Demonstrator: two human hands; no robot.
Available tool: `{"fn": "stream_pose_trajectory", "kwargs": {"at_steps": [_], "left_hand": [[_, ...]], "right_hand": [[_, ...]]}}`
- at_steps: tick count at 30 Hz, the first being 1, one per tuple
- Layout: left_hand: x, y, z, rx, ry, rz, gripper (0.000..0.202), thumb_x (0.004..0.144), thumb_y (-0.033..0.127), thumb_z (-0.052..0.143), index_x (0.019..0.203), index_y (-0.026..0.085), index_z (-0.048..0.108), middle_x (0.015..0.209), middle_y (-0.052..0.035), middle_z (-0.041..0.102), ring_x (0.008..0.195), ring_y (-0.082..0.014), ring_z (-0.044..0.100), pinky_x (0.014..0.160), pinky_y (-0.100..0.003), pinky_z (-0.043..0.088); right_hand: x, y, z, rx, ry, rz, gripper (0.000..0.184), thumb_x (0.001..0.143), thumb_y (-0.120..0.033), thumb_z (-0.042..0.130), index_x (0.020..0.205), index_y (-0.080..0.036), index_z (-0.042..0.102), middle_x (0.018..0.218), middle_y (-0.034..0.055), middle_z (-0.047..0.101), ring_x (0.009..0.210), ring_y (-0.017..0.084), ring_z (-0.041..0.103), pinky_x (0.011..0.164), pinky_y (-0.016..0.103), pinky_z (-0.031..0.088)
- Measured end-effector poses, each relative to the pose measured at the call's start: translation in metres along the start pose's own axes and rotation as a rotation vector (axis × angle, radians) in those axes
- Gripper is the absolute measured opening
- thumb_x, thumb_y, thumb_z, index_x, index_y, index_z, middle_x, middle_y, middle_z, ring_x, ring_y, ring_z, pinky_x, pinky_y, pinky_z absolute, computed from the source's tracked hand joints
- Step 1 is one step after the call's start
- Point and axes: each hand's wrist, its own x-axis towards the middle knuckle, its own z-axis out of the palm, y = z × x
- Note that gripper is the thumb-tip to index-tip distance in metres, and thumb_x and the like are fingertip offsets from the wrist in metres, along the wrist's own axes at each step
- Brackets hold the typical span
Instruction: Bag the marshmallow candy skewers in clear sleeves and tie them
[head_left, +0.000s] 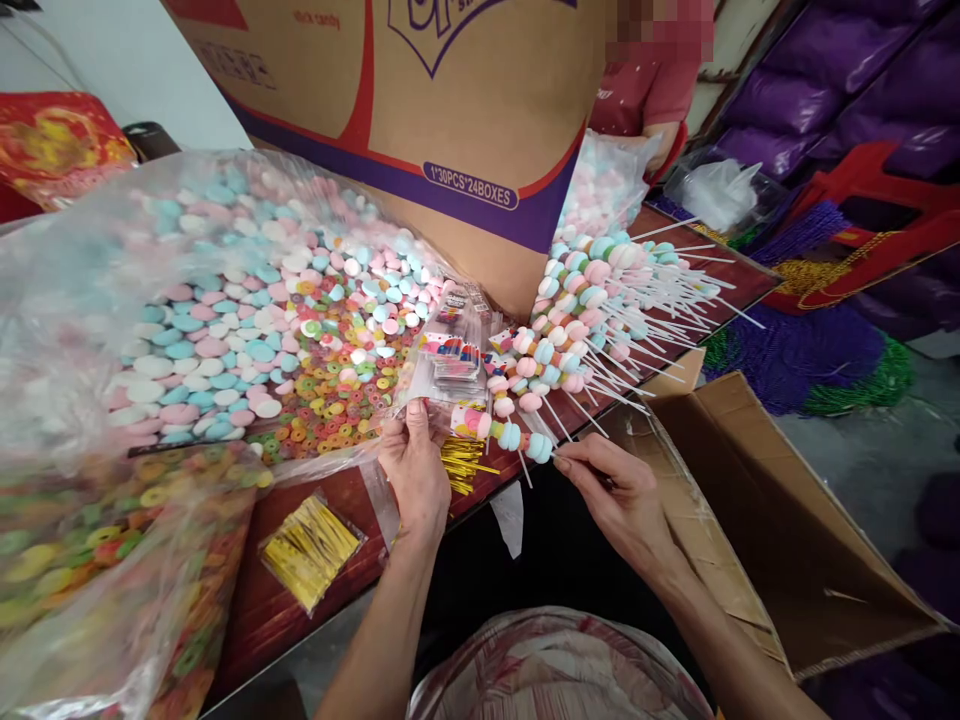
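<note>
Between my hands a candy skewer (511, 436) of pink, blue and orange pieces lies nearly level. My right hand (616, 490) pinches its stick end with thumb and fingers. My left hand (416, 475) is closed on a clear plastic sleeve (442, 412), thumb on top; the skewer's far end reaches into or behind its printed part, I cannot tell which. Just behind the left hand sits a stack of printed sleeves (456, 352). Gold twist ties (463, 462) lie beside that hand. Past the skewer, many finished-looking candy skewers (585, 300) are piled with white sticks pointing right.
A large carton (480, 130) stands at the back. Plastic bags spill pastel candies (202, 350) and ring candies (330, 400) on the left. A packet of gold ties (311, 552) lies near the table edge. An open cardboard box (780, 520) is at right. Another person (645, 95) sits behind the carton.
</note>
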Motion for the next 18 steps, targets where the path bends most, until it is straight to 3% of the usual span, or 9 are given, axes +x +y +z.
{"fn": "stream_pose_trajectory", "kwargs": {"at_steps": [2, 6, 9, 13, 18], "left_hand": [[0.000, -0.001, -0.001, 0.041, -0.014, 0.044, 0.022, 0.076, 0.039, 0.077, 0.078, 0.019, 0.067, 0.082, 0.0010, 0.067, 0.075, -0.0106, 0.061, 0.076, -0.023, 0.051], [-0.004, -0.001, -0.002, 0.176, -0.058, 0.079, 0.021, 0.081, 0.039, 0.072, 0.078, 0.018, 0.069, 0.080, 0.0006, 0.067, 0.075, -0.0104, 0.060, 0.076, -0.020, 0.049], [-0.008, -0.001, 0.000, 0.184, -0.071, 0.084, 0.020, 0.082, 0.039, 0.072, 0.082, 0.019, 0.069, 0.085, -0.0007, 0.069, 0.079, -0.0115, 0.063, 0.080, -0.022, 0.050], [-0.011, 0.002, 0.008, 0.048, -0.101, -0.031, 0.023, 0.080, 0.042, 0.073, 0.082, 0.020, 0.065, 0.083, -0.0017, 0.071, 0.079, -0.0143, 0.067, 0.077, -0.026, 0.053], [-0.017, 0.006, 0.017, -0.031, -0.109, -0.148, 0.025, 0.079, 0.042, 0.074, 0.084, 0.021, 0.062, 0.088, -0.0037, 0.073, 0.081, -0.0150, 0.069, 0.077, -0.026, 0.053]], "right_hand": [[0.000, 0.000, 0.001, 0.007, -0.001, 0.018, 0.015, 0.093, -0.021, 0.060, 0.083, -0.019, 0.070, 0.069, -0.0002, 0.059, 0.061, 0.012, 0.052, 0.056, 0.025, 0.039], [0.000, -0.001, 0.001, 0.025, -0.129, 0.034, 0.018, 0.095, -0.024, 0.057, 0.084, -0.019, 0.071, 0.070, 0.0001, 0.059, 0.062, 0.013, 0.054, 0.058, 0.025, 0.041], [-0.001, -0.001, 0.003, 0.002, -0.109, 0.051, 0.017, 0.096, -0.026, 0.056, 0.087, -0.019, 0.070, 0.071, 0.0003, 0.061, 0.063, 0.013, 0.055, 0.059, 0.025, 0.042], [-0.004, -0.004, 0.010, -0.004, -0.102, 0.062, 0.017, 0.096, -0.025, 0.055, 0.087, -0.020, 0.068, 0.069, -0.0003, 0.063, 0.060, 0.013, 0.056, 0.057, 0.024, 0.044], [-0.007, -0.008, 0.024, -0.154, -0.033, -0.129, 0.016, 0.097, -0.019, 0.051, 0.091, -0.020, 0.066, 0.076, 0.0027, 0.068, 0.064, 0.013, 0.061, 0.062, 0.024, 0.047]]}}
